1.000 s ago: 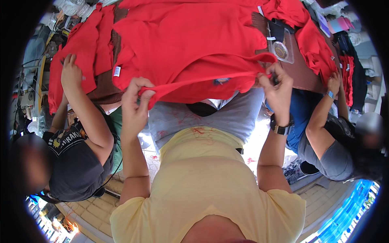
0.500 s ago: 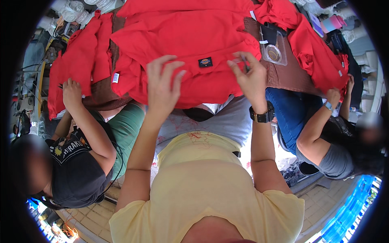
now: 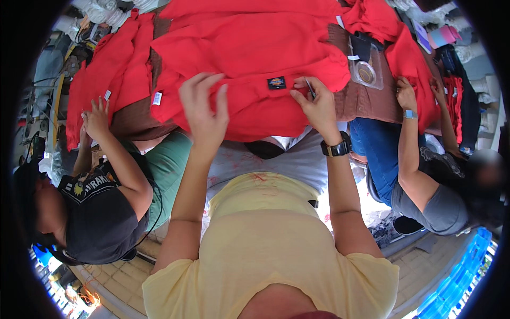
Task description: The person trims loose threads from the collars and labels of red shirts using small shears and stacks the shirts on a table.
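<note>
A red garment (image 3: 244, 48) lies spread on the table before me, with a black neck label (image 3: 276, 83) facing up and a white tag (image 3: 157, 99) at its left side. Above its left part hovers my left hand (image 3: 204, 111), slightly blurred, its fingers apart and nothing visible in them. My right hand (image 3: 319, 106), wearing a black watch, is closed around a small pointed metal tool (image 3: 310, 88) just right of the label. The tool's lower part is hidden in the palm, so its exact kind does not show.
A clear plastic box (image 3: 366, 69) with a round item sits to the right on the brown table cover (image 3: 366, 101). Co-workers sit left (image 3: 101, 218) and right (image 3: 430, 186), handling other red garments. Loose red threads (image 3: 260, 178) lie on my clothes.
My left hand has shifted left and a little down; my right hand has drawn slightly left and the tool now points up. Both co-workers' hands have moved on their garments.
</note>
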The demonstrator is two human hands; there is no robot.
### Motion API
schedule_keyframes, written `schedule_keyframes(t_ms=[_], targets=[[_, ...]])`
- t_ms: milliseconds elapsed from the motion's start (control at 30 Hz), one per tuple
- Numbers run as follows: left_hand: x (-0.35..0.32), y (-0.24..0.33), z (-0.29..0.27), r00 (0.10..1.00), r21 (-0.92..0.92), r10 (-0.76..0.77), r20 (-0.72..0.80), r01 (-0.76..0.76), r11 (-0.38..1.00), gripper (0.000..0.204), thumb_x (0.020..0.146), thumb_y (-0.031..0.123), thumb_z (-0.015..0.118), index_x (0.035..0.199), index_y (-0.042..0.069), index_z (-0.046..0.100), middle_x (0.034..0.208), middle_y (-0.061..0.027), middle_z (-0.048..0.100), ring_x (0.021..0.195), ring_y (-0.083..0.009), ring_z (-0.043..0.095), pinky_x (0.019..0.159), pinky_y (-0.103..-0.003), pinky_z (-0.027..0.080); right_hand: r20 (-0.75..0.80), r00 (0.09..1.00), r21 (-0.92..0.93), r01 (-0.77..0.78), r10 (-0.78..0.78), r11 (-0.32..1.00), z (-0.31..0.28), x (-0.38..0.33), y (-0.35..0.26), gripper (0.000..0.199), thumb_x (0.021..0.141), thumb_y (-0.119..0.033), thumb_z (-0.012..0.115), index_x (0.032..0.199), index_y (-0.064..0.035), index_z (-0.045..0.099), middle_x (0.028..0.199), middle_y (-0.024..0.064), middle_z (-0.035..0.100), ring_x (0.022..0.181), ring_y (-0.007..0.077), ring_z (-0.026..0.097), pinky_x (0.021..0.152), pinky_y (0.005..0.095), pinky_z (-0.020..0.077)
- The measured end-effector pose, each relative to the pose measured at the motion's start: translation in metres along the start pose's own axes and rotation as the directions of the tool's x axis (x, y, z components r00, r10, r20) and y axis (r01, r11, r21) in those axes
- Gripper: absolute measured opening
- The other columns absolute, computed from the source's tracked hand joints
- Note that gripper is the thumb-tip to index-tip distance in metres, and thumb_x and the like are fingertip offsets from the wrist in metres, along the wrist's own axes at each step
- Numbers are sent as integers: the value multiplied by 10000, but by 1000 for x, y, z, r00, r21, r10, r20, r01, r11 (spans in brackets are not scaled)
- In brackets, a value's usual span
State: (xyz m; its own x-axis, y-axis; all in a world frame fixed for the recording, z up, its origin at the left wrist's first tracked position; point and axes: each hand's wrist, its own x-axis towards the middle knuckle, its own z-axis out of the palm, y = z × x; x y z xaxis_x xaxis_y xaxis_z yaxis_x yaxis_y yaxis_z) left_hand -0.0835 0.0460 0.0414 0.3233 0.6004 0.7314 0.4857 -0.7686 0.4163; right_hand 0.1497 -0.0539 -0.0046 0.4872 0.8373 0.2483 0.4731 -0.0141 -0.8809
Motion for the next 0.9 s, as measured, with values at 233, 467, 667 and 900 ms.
schedule_keyframes(t_ms=[233,467,667,900], targets=[[-44,-8,-31,901,-160,-433,-21,424,891,173,918,99,727,996,1,607,936,-72,556,792,-151,533,705,-268,440,48,995,26,82,-83,996,3,3,-53,283,814,42,687,1092,-12,675,978,80,658,746,164,624,586,290,445],[-46,26,24,979,-299,-122,165,168,939,224,861,35,745,1045,-3,622,1008,-130,572,827,-247,593,751,-324,512,258,954,-159,198,-153,967,6,22,-20,208,835,-31,705,1038,6,685,977,144,621,938,341,655,789,417,509],[-25,24,66,926,-327,-197,321,304,895,259,858,77,754,1068,11,618,989,-127,551,839,-257,603,719,-363,529,154,985,-100,98,-82,990,10,29,-15,150,893,-59,709,996,46,677,930,168,699,862,253,697,780,338,518],[-25,21,85,908,-151,-179,380,252,956,147,847,117,766,920,26,676,842,-80,595,728,-224,620,644,-336,510,68,994,-157,99,-89,983,16,33,-9,180,880,-126,716,1007,-6,673,940,194,710,885,375,690,727,430,520]])
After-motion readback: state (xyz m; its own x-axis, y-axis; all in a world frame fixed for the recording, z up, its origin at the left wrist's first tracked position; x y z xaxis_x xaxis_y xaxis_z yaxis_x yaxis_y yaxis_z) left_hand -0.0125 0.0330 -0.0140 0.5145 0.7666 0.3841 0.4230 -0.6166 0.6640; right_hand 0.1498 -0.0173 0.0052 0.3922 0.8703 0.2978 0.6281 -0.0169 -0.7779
